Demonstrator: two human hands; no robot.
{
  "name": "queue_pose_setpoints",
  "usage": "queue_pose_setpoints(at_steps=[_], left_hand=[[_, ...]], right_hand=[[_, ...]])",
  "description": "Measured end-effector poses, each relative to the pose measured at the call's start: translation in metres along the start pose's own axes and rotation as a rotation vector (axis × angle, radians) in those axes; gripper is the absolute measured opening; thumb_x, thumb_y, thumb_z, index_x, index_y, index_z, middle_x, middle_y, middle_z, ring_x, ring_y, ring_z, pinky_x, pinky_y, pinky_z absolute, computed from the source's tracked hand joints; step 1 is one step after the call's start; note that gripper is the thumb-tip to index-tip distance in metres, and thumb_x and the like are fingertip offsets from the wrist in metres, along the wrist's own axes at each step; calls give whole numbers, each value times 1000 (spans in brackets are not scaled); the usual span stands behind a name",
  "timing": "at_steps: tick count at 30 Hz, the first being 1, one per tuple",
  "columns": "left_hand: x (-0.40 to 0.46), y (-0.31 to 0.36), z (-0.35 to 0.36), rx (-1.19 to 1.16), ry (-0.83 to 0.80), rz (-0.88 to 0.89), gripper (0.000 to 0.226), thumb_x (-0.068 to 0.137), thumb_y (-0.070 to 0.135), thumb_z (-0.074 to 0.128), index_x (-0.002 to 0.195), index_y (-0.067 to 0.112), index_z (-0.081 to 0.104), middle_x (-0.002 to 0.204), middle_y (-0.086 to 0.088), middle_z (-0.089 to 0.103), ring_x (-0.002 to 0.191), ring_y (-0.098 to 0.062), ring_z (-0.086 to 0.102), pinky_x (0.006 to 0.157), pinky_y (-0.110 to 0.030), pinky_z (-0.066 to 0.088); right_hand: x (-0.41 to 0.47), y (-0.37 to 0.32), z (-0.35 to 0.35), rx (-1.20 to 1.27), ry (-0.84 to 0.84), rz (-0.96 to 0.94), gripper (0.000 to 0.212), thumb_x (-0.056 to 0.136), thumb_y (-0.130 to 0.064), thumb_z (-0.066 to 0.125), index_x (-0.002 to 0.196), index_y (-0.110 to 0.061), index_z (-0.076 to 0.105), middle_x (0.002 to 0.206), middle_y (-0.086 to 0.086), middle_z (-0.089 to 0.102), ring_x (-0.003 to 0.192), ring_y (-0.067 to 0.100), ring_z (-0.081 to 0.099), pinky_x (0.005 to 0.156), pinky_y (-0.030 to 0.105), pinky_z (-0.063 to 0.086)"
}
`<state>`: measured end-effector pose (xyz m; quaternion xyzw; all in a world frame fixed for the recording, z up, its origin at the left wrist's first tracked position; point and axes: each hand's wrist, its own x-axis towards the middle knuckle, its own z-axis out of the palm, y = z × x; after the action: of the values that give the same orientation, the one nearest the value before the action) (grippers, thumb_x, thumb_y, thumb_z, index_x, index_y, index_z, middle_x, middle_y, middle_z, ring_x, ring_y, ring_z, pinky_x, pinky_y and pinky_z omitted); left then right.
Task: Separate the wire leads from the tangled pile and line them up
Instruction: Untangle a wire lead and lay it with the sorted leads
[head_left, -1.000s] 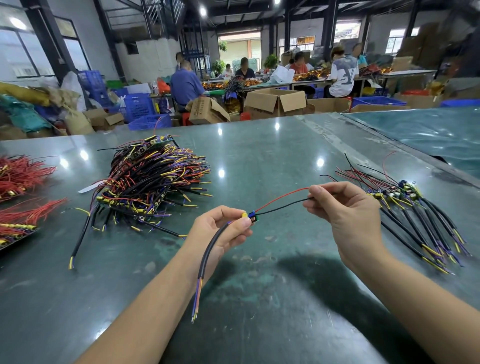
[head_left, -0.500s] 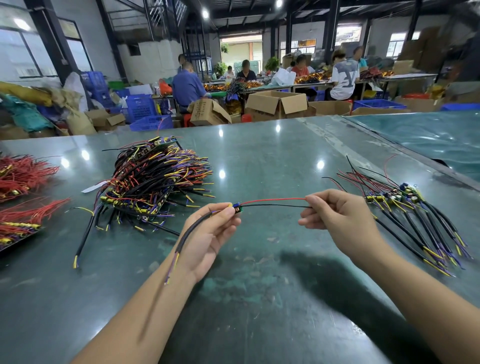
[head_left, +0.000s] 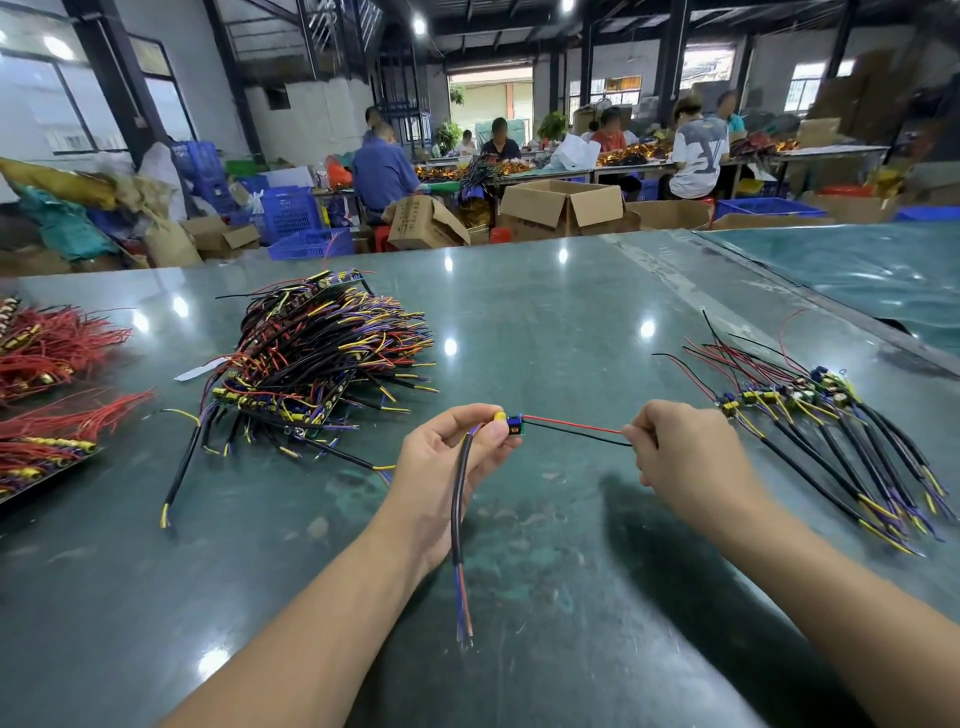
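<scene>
One wire lead (head_left: 571, 430) is stretched between my hands above the green table (head_left: 545, 322). My left hand (head_left: 447, 467) pinches it at its small blue and yellow component, and its thick black cable hangs down past my wrist. My right hand (head_left: 680, 457) pinches the far ends of its thin red and black wires. The tangled pile (head_left: 322, 358) of leads lies to the left and behind. A lined-up row of leads (head_left: 831, 436) lies at the right, beside my right hand.
Bundles of red wires (head_left: 47, 384) lie at the table's left edge. A second table with a green sheet (head_left: 852, 280) adjoins at the far right. Cardboard boxes (head_left: 561, 208), blue crates and seated workers fill the room behind.
My hands have drawn the thin red and black wires out straight and level. The left hand turned, so the black cable now hangs down in front of my wrist.
</scene>
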<state>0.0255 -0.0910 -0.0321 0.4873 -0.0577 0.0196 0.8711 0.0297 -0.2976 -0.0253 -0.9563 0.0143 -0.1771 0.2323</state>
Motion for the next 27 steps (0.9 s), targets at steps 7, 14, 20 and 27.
queue_pose_setpoints(at_steps=[7,14,20,27], left_hand=[[1,8,0,-89,43,-38,18,66,2,66,84,4,66,75,-10,72,64,-17,71,59,-17,55],[-7,11,7,-236,83,-67,20,67,5,62,87,4,63,74,-10,71,69,-17,71,62,-19,56],[-12,10,15,-316,71,-137,22,69,11,63,90,3,64,79,-10,71,71,-15,71,62,-19,56],[-13,9,15,-322,58,-139,22,69,8,64,91,5,63,80,-10,72,70,-14,71,60,-18,56]], right_hand=[[3,1,0,620,-39,144,19,92,-8,60,73,-6,64,58,6,66,48,15,62,54,27,53],[-11,-13,-10,1653,-541,227,54,63,-41,83,104,-16,57,106,11,67,85,22,69,70,28,57],[-15,-25,-7,1791,-600,286,54,72,-40,73,112,-9,52,89,8,68,73,18,67,66,25,57],[-16,-24,-7,1743,-565,280,57,73,-39,62,120,-9,54,85,6,66,67,14,63,65,22,56]])
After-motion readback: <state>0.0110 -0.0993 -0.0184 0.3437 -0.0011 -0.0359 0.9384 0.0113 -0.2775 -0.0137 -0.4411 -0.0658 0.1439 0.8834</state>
